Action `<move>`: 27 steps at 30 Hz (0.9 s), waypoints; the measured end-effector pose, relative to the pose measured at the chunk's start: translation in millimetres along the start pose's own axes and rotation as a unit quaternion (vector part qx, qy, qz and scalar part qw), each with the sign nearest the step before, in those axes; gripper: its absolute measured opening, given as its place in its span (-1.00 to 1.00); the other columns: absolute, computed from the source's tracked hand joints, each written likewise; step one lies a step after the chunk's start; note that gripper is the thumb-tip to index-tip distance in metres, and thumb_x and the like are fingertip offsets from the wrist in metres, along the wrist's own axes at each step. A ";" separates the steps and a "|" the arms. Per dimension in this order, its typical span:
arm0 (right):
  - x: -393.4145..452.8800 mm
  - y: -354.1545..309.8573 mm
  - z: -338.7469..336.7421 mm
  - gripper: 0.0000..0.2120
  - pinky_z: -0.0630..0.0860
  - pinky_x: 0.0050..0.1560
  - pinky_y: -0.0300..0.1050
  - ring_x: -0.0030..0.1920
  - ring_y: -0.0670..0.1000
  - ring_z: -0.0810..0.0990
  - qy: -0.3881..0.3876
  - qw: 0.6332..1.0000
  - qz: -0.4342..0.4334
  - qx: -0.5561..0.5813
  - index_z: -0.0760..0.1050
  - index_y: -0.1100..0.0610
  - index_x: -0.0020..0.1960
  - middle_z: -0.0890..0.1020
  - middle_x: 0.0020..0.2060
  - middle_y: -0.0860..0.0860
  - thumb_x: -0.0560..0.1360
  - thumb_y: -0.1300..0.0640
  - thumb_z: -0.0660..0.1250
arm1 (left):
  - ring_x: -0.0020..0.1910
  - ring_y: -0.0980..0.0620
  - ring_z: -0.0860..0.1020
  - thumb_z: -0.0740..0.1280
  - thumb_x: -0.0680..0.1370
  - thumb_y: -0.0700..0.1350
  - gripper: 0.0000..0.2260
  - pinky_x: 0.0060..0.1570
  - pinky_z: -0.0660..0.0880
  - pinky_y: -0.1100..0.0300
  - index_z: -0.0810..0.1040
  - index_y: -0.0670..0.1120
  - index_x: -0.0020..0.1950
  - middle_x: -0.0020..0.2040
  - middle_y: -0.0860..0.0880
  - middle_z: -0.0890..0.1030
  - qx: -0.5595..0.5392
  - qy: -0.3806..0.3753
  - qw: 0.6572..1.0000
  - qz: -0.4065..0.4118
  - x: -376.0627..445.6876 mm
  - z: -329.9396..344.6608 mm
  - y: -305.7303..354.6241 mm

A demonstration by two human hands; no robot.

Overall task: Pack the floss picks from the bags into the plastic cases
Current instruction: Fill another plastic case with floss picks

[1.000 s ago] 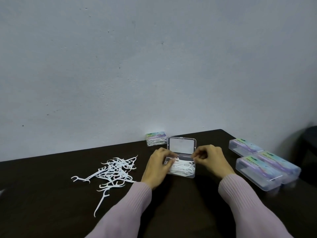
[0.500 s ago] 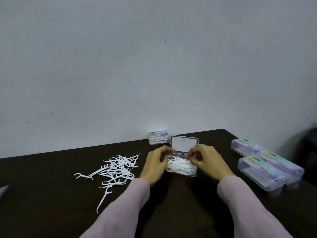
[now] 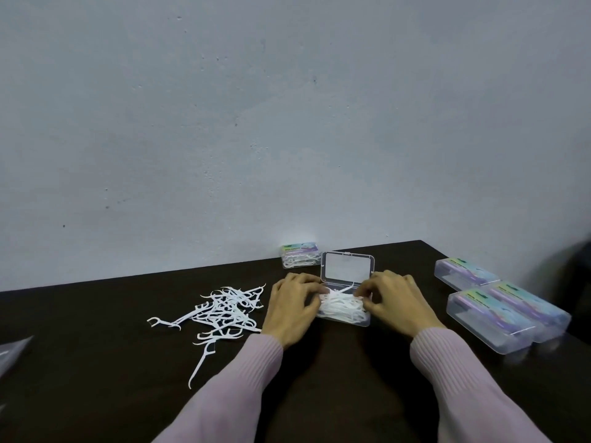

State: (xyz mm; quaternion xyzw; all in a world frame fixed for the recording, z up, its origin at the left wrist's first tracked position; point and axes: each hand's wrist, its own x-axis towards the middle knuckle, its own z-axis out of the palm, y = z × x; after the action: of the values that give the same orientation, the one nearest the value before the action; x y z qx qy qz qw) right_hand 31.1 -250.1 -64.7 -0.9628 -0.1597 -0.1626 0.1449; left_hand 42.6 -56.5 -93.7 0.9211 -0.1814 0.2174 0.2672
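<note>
Both hands work at an open case (image 3: 345,310) heaped with floss picks (image 3: 340,303). The left hand (image 3: 294,306) steadies the case's left side with curled fingers; the right hand (image 3: 395,300) pinches picks. Pressing them flat should let the lid (image 3: 348,270) shut. Left of the case lies a loose pile (image 3: 224,310); closed cases (image 3: 508,310) crowd the right, near the table edge (image 3: 473,273).

Open case (image 3: 347,272): clear glossy plastic. Floss picks (image 3: 342,306): white plastic. Desk (image 3: 96,362): dark, smooth, slightly reflective. Sleeves (image 3: 236,378): ribbed knit cloth, matt.

Left hand (image 3: 292,306) and right hand (image 3: 395,303) close together, fingers curled
</note>
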 end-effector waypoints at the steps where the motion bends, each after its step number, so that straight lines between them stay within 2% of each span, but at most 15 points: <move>1: 0.3 0.3 0.7 -0.83 0.27 0.27 -0.12 -0.04 -0.19 0.35 -0.002 1.000 -0.004 0.001 0.55 -0.05 0.08 0.49 -0.06 -0.15 0.52 0.06 0.27 | 0.22 0.21 0.34 0.23 0.57 -0.11 -0.77 0.32 0.20 0.13 0.61 0.08 0.12 0.19 0.18 0.51 0.003 0.004 1.000 -0.005 -0.1 0.1 0.5; 4: 1.4 0.1 2.7 -0.86 0.26 0.27 -0.12 -0.04 -0.17 0.41 -0.008 1.000 -0.007 0.021 0.58 -0.05 0.01 0.55 -0.05 -0.12 0.52 0.07 0.27 | 0.22 0.20 0.34 0.21 0.59 -0.09 -0.78 0.35 0.17 0.06 0.59 0.09 0.14 0.18 0.17 0.51 -0.007 -0.008 1.000 0.002 -0.2 2.5 0.7; 6: 1.8 0.0 3.0 -0.88 0.26 0.30 -0.11 -0.04 -0.17 0.43 0.001 1.000 -0.003 0.026 0.58 -0.03 -0.01 0.57 -0.04 -0.11 0.52 0.07 0.27 | 0.23 0.20 0.33 0.19 0.60 -0.07 -0.78 0.41 0.07 0.02 0.58 0.11 0.14 0.18 0.17 0.50 -0.001 -0.035 0.999 -0.004 -0.6 3.7 1.6; 8: 2.5 0.6 3.7 -0.86 0.23 0.33 -0.08 0.01 -0.16 0.43 0.018 1.000 -0.007 0.020 0.55 -0.03 0.04 0.55 0.02 -0.12 0.52 0.06 0.27 | 0.26 0.22 0.30 0.17 0.61 -0.06 -0.78 0.45 -0.07 -0.01 0.58 0.12 0.14 0.19 0.17 0.49 -0.001 -0.050 0.999 -0.016 -0.3 4.5 2.6; 10: 3.2 -0.1 5.2 -0.80 0.19 0.33 -0.08 0.13 -0.14 0.42 0.022 1.000 -0.017 0.007 0.52 -0.04 0.14 0.52 0.12 -0.13 0.54 0.06 0.25 | 0.27 0.22 0.29 0.17 0.61 -0.07 -0.77 0.45 -0.12 -0.03 0.58 0.12 0.14 0.20 0.17 0.48 -0.007 -0.053 0.998 -0.020 0.0 4.6 4.2; 12: 3.3 -1.9 7.0 -0.79 0.15 0.32 -0.08 0.18 -0.14 0.41 0.003 1.000 -0.024 -0.008 0.51 -0.04 0.17 0.52 0.15 -0.14 0.55 0.04 0.22 | 0.27 0.20 0.29 0.17 0.61 -0.09 -0.77 0.45 -0.10 -0.03 0.57 0.12 0.15 0.21 0.15 0.48 -0.018 -0.057 0.998 -0.020 -0.2 4.4 5.4; 15: 1.8 -3.6 7.8 -0.83 0.15 0.30 -0.09 0.13 -0.13 0.44 -0.002 1.000 -0.025 0.001 0.51 -0.04 0.10 0.56 0.08 -0.11 0.55 0.01 0.23 | 0.25 0.17 0.32 0.19 0.59 -0.12 -0.78 0.44 0.03 -0.04 0.55 0.10 0.14 0.18 0.12 0.49 -0.036 -0.046 0.998 -0.013 -0.2 4.4 5.4; 18: 1.8 -4.7 7.0 -0.87 0.15 0.28 -0.09 0.12 -0.12 0.44 0.000 0.999 -0.037 0.002 0.50 -0.03 0.06 0.55 0.05 -0.11 0.56 0.06 0.22 | 0.19 0.19 0.33 0.24 0.56 -0.14 -0.83 0.41 0.10 -0.05 0.58 0.08 0.00 0.12 0.12 0.48 -0.042 -0.026 0.999 -0.001 -0.1 3.4 4.5; 20: 1.9 -4.8 7.7 -0.87 0.14 0.26 -0.11 0.12 -0.12 0.44 -0.003 0.999 -0.040 0.001 0.51 -0.03 0.05 0.54 0.04 -0.12 0.56 0.08 0.20 | 0.20 0.22 0.32 0.22 0.57 -0.13 -0.82 0.44 0.00 -0.04 0.60 0.08 -0.04 0.11 0.15 0.47 -0.039 -0.037 0.999 -0.005 -1.0 3.3 5.5; 27: 1.4 -4.0 5.1 -0.84 0.12 0.26 -0.10 0.08 -0.14 0.44 0.023 0.998 -0.017 -0.051 0.54 -0.07 0.06 0.57 0.02 -0.14 0.54 0.01 0.21 | 0.29 0.25 0.26 0.19 0.59 -0.08 -0.80 0.43 -0.29 -0.09 0.59 0.12 0.04 0.17 0.18 0.47 0.013 -0.031 0.999 -0.010 -1.8 3.4 9.1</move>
State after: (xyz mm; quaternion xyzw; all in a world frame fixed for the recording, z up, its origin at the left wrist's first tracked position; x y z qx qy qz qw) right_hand 32.3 -244.5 -67.9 -0.9622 -0.1640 -0.1949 0.0967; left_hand 38.0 -65.2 -93.5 0.9324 -0.1776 0.1887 0.2521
